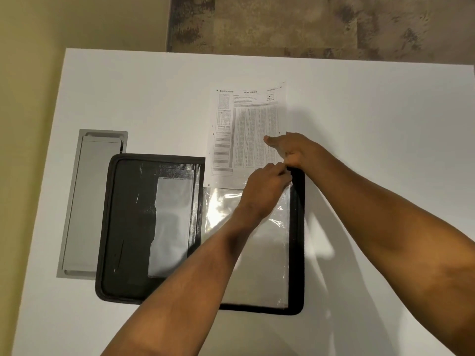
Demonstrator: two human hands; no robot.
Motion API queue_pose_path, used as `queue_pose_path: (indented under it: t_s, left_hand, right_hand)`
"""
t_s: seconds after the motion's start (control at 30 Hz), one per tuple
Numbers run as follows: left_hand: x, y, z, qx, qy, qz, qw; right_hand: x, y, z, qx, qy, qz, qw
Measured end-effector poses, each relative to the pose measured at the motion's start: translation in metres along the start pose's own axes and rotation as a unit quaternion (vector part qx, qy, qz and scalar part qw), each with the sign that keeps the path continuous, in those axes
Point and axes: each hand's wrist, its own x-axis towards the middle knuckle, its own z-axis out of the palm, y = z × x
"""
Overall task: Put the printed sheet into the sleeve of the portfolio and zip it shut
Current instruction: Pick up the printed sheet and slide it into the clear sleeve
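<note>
A black zip portfolio (123, 227) lies open on the white table (385, 124). Its right half carries clear plastic sleeves (257, 265). The printed sheet (244, 129), a form with grids of small marks, lies beyond the sleeve's top edge, its lower end at the sleeve's mouth. My left hand (264, 191) pinches the sleeve's top right corner. My right hand (290, 147) rests on the sheet's lower right part, thumb stretched over the paper, fingers curled at the same corner. I cannot tell how far the sheet's bottom edge sits inside the sleeve.
A grey metal cable hatch (87, 201) is set into the table to the left of the portfolio. A yellowish wall runs along the left. Beyond the table's far edge lies mottled brown floor (308, 24).
</note>
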Motion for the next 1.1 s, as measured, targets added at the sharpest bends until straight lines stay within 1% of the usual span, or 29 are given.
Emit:
queue_pose_path:
  t_s: [0.1,0.2,0.3,0.43,0.47,0.53,0.6,0.73,0.83,0.93,1.03,1.1]
  left_hand:
    - [-0.002,-0.001,-0.001,-0.002,0.015,0.052,0.999]
    - [-0.003,-0.003,0.002,-0.001,0.024,0.069,0.997]
    - [0.0,-0.005,0.003,0.008,0.033,0.045,0.998]
    - [0.006,-0.005,0.002,-0.012,0.051,0.003,0.999]
    - [0.007,-0.005,0.002,-0.013,0.053,-0.002,0.998]
    - [0.008,-0.007,0.003,-0.015,0.055,0.0,0.998]
    - [0.008,-0.01,0.002,-0.02,0.052,-0.004,0.998]
    - [0.014,-0.018,-0.004,-0.05,0.03,-0.014,0.998]
    - [0.02,-0.021,-0.008,-0.068,-0.003,-0.021,0.997]
    - [0.025,-0.023,-0.01,-0.09,-0.031,-0.026,0.995]
    - [0.028,-0.024,-0.012,-0.124,-0.037,-0.033,0.991]
    - [0.029,-0.022,-0.012,-0.163,-0.034,-0.048,0.985]
  right_hand:
    - [0.003,-0.007,-0.002,-0.054,-0.012,0.022,0.998]
    - [0.003,-0.01,0.002,-0.028,-0.001,0.008,1.0]
    - [0.0,-0.007,0.005,-0.021,0.009,-0.008,1.0]
    - [-0.013,0.002,0.008,-0.017,0.032,-0.038,0.999]
    - [-0.016,0.003,0.007,0.003,0.032,-0.042,0.999]
    - [-0.021,0.005,0.002,0.066,-0.001,-0.048,0.997]
    - [-0.028,0.004,-0.005,0.095,-0.037,-0.057,0.993]
    - [-0.032,0.004,-0.021,0.052,-0.041,-0.126,0.99]
    - [-0.033,0.01,-0.033,0.036,-0.056,-0.13,0.989]
    - [-0.036,0.016,-0.041,-0.012,-0.073,-0.126,0.989]
    - [-0.04,0.016,-0.046,-0.061,-0.11,-0.116,0.985]
    - [-0.039,0.012,-0.049,-0.063,-0.118,-0.107,0.985]
